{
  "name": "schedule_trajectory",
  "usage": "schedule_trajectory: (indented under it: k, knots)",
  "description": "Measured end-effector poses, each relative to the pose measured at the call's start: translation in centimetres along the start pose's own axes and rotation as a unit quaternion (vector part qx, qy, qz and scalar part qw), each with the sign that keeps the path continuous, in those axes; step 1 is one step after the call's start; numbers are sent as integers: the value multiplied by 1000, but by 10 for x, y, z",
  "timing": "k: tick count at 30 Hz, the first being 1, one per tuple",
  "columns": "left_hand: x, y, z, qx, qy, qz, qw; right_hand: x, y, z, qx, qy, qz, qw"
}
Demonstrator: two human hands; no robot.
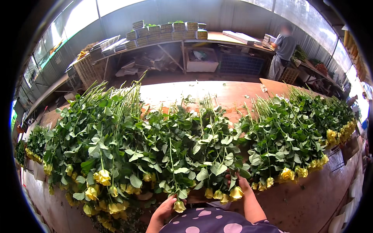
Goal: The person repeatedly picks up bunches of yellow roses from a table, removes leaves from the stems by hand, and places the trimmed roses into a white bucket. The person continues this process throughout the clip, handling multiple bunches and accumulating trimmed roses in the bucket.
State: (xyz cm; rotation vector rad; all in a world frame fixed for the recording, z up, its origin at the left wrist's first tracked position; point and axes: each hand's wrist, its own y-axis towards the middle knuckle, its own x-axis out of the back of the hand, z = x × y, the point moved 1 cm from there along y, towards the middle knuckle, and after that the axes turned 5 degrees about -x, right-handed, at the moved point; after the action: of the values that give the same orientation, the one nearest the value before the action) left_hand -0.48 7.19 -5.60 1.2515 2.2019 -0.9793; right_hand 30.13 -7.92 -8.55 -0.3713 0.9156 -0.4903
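My left hand [166,206] grips the stem of a single yellow rose [179,206] just behind its bloom, at the front edge of the table. That stem lies on top of a leafy heap of cut roses [163,139], blooms towards me and cut ends away. My right hand [242,183] reaches into the foliage beside another yellow rose [236,192]. Leaves cover part of its fingers, so its hold on the stems is unclear. Several more yellow blooms hang at the table edge between my hands and to the left.
Big rose piles lie left [96,128] and right [279,139] on the wooden table [180,90]. Across an aisle, a bench [215,35] carries stacked wrapped bundles [166,32]. A person [282,49] stands there. Crates [87,71] and a white box [202,62] sit beyond the table.
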Motion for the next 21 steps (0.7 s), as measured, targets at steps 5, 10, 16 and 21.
schedule_trajectory:
  k: [5, 10, 16, 21]
  knots:
    - [9, 10, 14, 9, 189, -52, 981, -5, -13, 13, 70, -281, -63, 955]
    - [23, 19, 39, -27, 363, -92, 927, -3, -16, 8, 149, -153, -132, 968]
    - [6, 23, 41, -60, 480, -94, 870, -54, -14, -12, 131, -188, -68, 971]
    - [-27, 28, 27, -65, 590, -70, 802, -89, 18, -57, 51, -228, -4, 972]
